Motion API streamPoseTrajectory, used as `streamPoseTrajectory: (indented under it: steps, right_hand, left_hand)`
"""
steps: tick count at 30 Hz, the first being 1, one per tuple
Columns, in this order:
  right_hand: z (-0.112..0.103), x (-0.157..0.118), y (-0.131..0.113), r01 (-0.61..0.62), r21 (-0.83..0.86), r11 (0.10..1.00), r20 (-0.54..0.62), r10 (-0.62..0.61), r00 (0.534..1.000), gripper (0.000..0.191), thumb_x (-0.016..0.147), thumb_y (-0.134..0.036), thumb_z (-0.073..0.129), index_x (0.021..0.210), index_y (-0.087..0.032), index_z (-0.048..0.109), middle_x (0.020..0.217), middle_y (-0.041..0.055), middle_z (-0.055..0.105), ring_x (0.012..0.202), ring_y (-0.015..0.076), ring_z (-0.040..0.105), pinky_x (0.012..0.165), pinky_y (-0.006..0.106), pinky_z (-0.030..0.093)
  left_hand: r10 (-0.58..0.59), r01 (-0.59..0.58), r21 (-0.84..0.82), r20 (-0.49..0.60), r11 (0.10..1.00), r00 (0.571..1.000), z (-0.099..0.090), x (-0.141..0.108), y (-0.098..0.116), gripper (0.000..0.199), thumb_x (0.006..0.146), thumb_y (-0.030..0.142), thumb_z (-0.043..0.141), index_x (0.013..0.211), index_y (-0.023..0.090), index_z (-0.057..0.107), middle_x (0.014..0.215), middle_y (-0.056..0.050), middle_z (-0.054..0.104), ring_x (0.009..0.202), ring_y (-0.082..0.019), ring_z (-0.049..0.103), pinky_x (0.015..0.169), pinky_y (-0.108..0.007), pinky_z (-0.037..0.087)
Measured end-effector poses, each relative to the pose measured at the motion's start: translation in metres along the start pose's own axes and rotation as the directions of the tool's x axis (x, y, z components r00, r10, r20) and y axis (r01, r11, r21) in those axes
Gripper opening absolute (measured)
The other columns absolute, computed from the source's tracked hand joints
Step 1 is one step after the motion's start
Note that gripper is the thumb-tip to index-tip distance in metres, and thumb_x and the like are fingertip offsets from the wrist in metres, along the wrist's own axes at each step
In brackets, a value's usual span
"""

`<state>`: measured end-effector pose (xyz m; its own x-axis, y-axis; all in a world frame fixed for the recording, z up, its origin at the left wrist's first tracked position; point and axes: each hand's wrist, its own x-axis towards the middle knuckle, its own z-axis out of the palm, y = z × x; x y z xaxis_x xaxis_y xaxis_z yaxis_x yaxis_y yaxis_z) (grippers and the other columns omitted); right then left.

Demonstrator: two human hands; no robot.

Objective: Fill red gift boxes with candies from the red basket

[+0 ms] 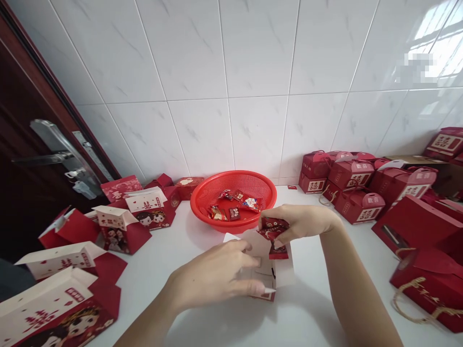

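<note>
A white-lined paper gift box (265,277) stands with its flaps up on the white table in front of me. My left hand (220,272) is at its left side, thumb and fingers apart on either side of the wall, steadying it. Above the box opening, my right hand (304,226) pinches a red candy packet (274,231) printed with light lettering. The packet hangs over the far right part of the opening. Part of the box interior is hidden by my hands. Just behind, a red plastic basket (202,209) contains several wrapped candies (234,213).
On the left stand several red and cream gift boxes (115,231) with their tops up. Closed red boxes with handles (352,173) are stacked on the right; one with a rope handle (430,284) is nearer. A tiled wall (253,130) borders the table; a dark door (32,96) is left.
</note>
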<state>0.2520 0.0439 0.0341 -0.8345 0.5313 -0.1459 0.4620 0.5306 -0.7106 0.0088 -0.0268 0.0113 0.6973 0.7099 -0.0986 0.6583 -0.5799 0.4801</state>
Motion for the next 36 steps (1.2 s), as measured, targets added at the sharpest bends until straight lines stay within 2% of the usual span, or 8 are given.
streamPoseTrajectory:
  steps: [3, 5, 10, 15, 23, 28, 32, 36]
  right_hand:
    - [0.002, 0.003, -0.002, -0.067, -0.075, 0.995, 0.001, 0.068, 0.998, 0.025, 0.079, -0.028, 0.07, 0.094, -0.019, 0.052, 0.081, -0.0028, 0.051, 0.072, 0.0129, 0.044, 0.062, 0.026, 0.037]
    - [0.003, 0.004, -0.004, -0.127, -0.131, 0.983, -0.022, 0.125, 0.992, 0.024, 0.078, -0.024, 0.069, 0.086, -0.021, 0.046, 0.077, -0.0039, 0.048, 0.069, 0.0125, 0.041, 0.059, 0.026, 0.034]
    - [0.009, 0.011, -0.01, -0.247, -0.217, 0.944, -0.071, 0.237, 0.969, 0.026, 0.078, -0.02, 0.066, 0.081, -0.022, 0.04, 0.078, -0.0034, 0.05, 0.07, 0.014, 0.044, 0.058, 0.026, 0.031]
    - [0.013, 0.015, -0.012, -0.24, -0.264, 0.934, -0.079, 0.227, 0.971, 0.025, 0.077, -0.017, 0.065, 0.08, -0.022, 0.041, 0.076, -0.0031, 0.051, 0.07, 0.0143, 0.045, 0.057, 0.026, 0.031]
    - [0.012, 0.006, -0.015, 0.008, -0.131, 0.991, -0.068, -0.017, 0.998, 0.029, 0.08, -0.023, 0.068, 0.107, -0.019, 0.058, 0.089, 0.0014, 0.064, 0.076, 0.0155, 0.055, 0.06, 0.024, 0.039]
    - [0.009, 0.003, -0.014, 0.104, -0.114, 0.988, -0.096, -0.116, 0.989, 0.033, 0.081, -0.032, 0.072, 0.109, -0.019, 0.062, 0.085, 0.0012, 0.064, 0.072, 0.0141, 0.053, 0.06, 0.024, 0.039]
    - [0.009, 0.002, -0.015, 0.134, -0.11, 0.985, -0.192, -0.153, 0.969, 0.029, 0.081, -0.03, 0.071, 0.106, -0.019, 0.061, 0.078, -0.0016, 0.059, 0.067, 0.0122, 0.048, 0.059, 0.023, 0.037]
    - [0.011, 0.003, -0.019, 0.169, -0.105, 0.98, -0.238, -0.19, 0.953, 0.026, 0.082, -0.026, 0.071, 0.106, -0.02, 0.061, 0.081, -0.0017, 0.06, 0.068, 0.0117, 0.048, 0.06, 0.023, 0.037]
  left_hand:
    - [-0.126, 0.125, 0.009, 0.123, 0.992, 0.984, -0.001, -0.001, 0.001, 0.067, 0.072, 0.064, 0.075, 0.129, 0.029, 0.065, 0.146, -0.013, 0.052, 0.137, -0.042, 0.045, 0.096, -0.043, 0.047]
    - [-0.19, 0.193, -0.007, 0.124, 0.981, 0.974, 0.001, 0.0, 0.002, 0.087, 0.065, 0.057, 0.082, 0.142, 0.03, 0.053, 0.163, -0.012, 0.031, 0.149, -0.046, 0.024, 0.105, -0.051, 0.043]
    - [-0.141, 0.142, -0.04, 0.038, 0.989, 0.989, 0.01, 0.006, -0.001, 0.11, 0.06, 0.051, 0.083, 0.155, 0.029, 0.032, 0.169, -0.012, 0.014, 0.151, -0.044, 0.018, 0.112, -0.055, 0.037]
    - [-0.137, 0.13, 0.065, 0.115, 0.989, 0.984, 0.011, 0.015, -0.008, 0.126, 0.058, 0.054, 0.082, 0.161, 0.029, 0.014, 0.169, -0.013, 0.01, 0.152, -0.044, 0.011, 0.117, -0.061, 0.025]
    - [0.0, 0.0, 0.041, 0.018, 0.999, 1.0, 0.016, 0.021, -0.009, 0.093, 0.058, 0.055, 0.084, 0.142, 0.033, 0.051, 0.151, -0.01, 0.045, 0.133, -0.042, 0.042, 0.107, -0.055, 0.038]
    - [0.14, -0.141, -0.215, -0.02, 0.966, 0.99, 0.007, 0.028, -0.01, 0.067, 0.073, 0.056, 0.077, 0.133, 0.032, 0.061, 0.144, -0.009, 0.055, 0.13, -0.038, 0.047, 0.108, -0.051, 0.039]
    - [0.054, -0.103, -0.535, -0.107, 0.839, 0.993, -0.006, 0.027, -0.013, 0.047, 0.088, 0.047, 0.066, 0.129, 0.023, 0.064, 0.122, -0.009, 0.07, 0.116, -0.029, 0.063, 0.1, -0.042, 0.049]
    - [-0.049, -0.052, -0.651, -0.136, 0.757, 0.989, -0.005, 0.027, -0.013, 0.037, 0.09, 0.041, 0.066, 0.12, 0.02, 0.07, 0.116, -0.009, 0.074, 0.11, -0.028, 0.068, 0.098, -0.042, 0.052]
